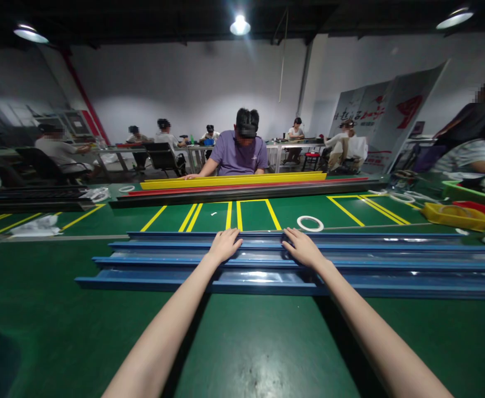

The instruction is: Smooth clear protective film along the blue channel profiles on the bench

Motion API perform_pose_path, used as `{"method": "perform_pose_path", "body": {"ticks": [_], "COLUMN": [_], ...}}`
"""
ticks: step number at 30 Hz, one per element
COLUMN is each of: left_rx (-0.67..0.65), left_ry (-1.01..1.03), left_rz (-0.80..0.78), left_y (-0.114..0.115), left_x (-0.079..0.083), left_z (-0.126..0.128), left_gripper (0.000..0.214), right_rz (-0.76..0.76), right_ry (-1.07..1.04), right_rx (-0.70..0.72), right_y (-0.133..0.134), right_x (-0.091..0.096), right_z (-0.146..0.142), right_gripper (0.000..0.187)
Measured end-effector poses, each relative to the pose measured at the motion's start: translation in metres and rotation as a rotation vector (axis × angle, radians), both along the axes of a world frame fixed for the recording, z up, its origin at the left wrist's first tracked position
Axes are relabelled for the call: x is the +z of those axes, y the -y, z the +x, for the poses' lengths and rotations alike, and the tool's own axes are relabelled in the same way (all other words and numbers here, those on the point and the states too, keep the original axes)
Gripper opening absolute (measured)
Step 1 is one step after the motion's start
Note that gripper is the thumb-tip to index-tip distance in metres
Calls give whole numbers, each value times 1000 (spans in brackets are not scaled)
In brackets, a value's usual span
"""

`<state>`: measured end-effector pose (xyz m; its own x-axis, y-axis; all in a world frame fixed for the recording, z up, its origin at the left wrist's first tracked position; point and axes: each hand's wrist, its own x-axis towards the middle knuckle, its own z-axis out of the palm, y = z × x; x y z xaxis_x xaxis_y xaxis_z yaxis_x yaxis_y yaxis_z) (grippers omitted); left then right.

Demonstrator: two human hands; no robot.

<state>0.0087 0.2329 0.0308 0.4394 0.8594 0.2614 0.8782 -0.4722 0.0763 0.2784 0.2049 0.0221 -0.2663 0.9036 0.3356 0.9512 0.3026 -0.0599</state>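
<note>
Several long blue channel rails (151,260) lie side by side across the green table (60,320), wrapped in clear film. My left hand (224,245) rests palm down on the rails near the middle, fingers curled over the far blue edge. About a hand's width to the right, my right hand (303,247) lies the same way, fingers bent over the far rail. Neither hand lifts anything; both press on the rails.
A white tape ring (310,223) lies just beyond the rails. Yellow, red and black rails (234,182) lie across the table in front of a seated person in a purple shirt (239,155). Yellow and red trays (458,215) sit at the right. Other people work further back.
</note>
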Motion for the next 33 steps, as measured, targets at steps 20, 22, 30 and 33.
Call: {"method": "perform_pose_path", "body": {"ticks": [20, 22, 30, 33], "left_rx": [-7, -17, -39, -54], "left_ry": [-108, -126, -272, -298], "left_rz": [-203, -197, -75, 0], "left_y": [-15, -21, -29, -23], "left_x": [6, 8, 9, 10], "left_z": [9, 9, 9, 9], "left_gripper": [72, 69, 65, 64], "right_rz": [-248, -271, -243, -228], "right_ry": [-7, 34, 180, 271], "right_rx": [64, 30, -1, 2], "right_y": [-29, -33, -36, -33], "right_x": [15, 18, 23, 30], "right_z": [3, 3, 3, 5], "right_gripper": [68, 70, 72, 68]}}
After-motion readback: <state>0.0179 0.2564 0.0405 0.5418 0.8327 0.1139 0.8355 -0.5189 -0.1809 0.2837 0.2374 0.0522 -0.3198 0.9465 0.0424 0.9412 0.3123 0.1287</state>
